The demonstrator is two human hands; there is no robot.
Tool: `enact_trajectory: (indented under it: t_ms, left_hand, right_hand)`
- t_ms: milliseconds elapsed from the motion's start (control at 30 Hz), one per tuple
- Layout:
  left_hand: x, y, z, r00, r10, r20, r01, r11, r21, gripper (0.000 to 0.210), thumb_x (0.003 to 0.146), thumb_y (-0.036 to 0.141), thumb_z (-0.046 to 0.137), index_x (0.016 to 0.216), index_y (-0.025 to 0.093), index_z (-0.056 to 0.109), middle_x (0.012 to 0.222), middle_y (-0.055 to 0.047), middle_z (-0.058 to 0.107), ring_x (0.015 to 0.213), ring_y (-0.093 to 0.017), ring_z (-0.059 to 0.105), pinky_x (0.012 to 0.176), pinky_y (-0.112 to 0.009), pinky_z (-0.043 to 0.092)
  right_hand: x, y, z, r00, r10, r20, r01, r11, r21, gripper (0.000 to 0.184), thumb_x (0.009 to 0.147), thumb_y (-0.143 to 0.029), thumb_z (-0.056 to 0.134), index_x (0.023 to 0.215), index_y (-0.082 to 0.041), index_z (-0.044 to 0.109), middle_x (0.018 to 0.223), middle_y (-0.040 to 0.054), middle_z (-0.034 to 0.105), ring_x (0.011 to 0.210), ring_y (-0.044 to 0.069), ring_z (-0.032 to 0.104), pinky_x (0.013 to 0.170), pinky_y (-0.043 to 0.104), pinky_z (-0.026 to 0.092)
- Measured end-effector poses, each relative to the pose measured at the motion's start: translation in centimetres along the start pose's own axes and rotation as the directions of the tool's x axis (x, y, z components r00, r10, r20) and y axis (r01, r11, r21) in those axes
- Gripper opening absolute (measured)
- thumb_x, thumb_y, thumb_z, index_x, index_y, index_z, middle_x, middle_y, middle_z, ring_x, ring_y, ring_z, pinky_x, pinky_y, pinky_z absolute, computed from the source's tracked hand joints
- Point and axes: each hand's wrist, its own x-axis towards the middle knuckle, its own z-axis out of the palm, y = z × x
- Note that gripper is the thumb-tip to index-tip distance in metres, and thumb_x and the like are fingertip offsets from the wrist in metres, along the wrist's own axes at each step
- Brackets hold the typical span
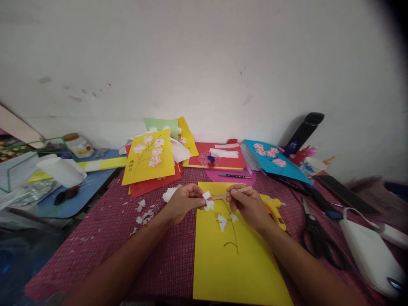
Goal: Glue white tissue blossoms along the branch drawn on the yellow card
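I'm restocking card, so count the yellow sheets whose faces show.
3: a yellow sheet below the right hand, a second at left with pinkish blossoms, and a third partly covered behind that. Yellow edges under the red sheets suggest more may be hidden.

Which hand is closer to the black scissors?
Right: the right hand, holding a stick, is left of the scissors; the left hand is farther left, holding white paper.

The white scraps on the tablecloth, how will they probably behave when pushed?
The scraps look small and loose on the tablecloth, so they would likely scatter easily. Their thin, torn look suggests they are light and probably floppy.
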Motion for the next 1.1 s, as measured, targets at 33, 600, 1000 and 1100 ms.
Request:
enact_trajectory:
  t_ms: [33, 600, 1000, 1100]
  left_hand:
    - [0.01, 0.01, 0.00, 1.000, 0.002, 0.001, -0.002, 1.000, 0.004, 0.032, 0.064, 0.020, 0.083, 0.082, 0.014, 0.057, 0.066, 0.002, 0.066, 0.059, -0.010, 0.062, 0.059, -0.021, 0.046]
    - [0.05, -0.35, 0.40, 0.996, -0.039, -0.076, 0.039, 0.999, 0.000, 0.033, 0.061, 0.023, 0.084, 0.079, 0.013, 0.059, 0.068, 0.003, 0.063, 0.058, -0.009, 0.059, 0.058, -0.022, 0.046]
    - [0.14, -0.60, 0.67, 0.993, -0.013, -0.114, 0.012, 1.000, -0.006, 0.035, 0.061, 0.028, 0.085, 0.081, 0.013, 0.060, 0.071, 0.002, 0.063, 0.057, -0.008, 0.059, 0.059, -0.023, 0.046]
    - [0.16, -0.78, 0.63, 0.994, 0.014, -0.106, -0.011, 0.999, 0.033, 0.034, 0.063, 0.028, 0.084, 0.081, 0.013, 0.059, 0.070, 0.002, 0.063, 0.058, -0.009, 0.059, 0.058, -0.023, 0.047]
  right_hand:
    - [-0.01, -0.01, 0.01, 1.000, 0.000, -0.001, 0.000, 1.000, -0.008, 0.018, 0.085, -0.033, 0.068, 0.090, -0.016, 0.069, 0.073, 0.0044, 0.070, 0.047, 0.010, 0.054, 0.046, 0.023, 0.036]
    - [-0.27, -0.37, 0.32, 0.997, -0.025, 0.067, 0.031, 0.995, -0.090, 0.019, 0.085, -0.034, 0.067, 0.090, -0.016, 0.069, 0.070, 0.0016, 0.067, 0.048, 0.010, 0.054, 0.047, 0.023, 0.039]
    - [-0.03, 0.07, 0.17, 0.999, -0.038, 0.020, 0.040, 0.988, -0.147, 0.025, 0.083, -0.040, 0.069, 0.087, -0.016, 0.071, 0.073, 0.0050, 0.071, 0.046, 0.011, 0.054, 0.044, 0.024, 0.040]
    - [-0.09, -0.07, 0.15, 0.998, -0.056, 0.024, 0.060, 0.976, -0.210, 0.028, 0.087, -0.041, 0.065, 0.076, -0.016, 0.070, 0.069, 0.0039, 0.069, 0.047, 0.010, 0.054, 0.046, 0.024, 0.040]
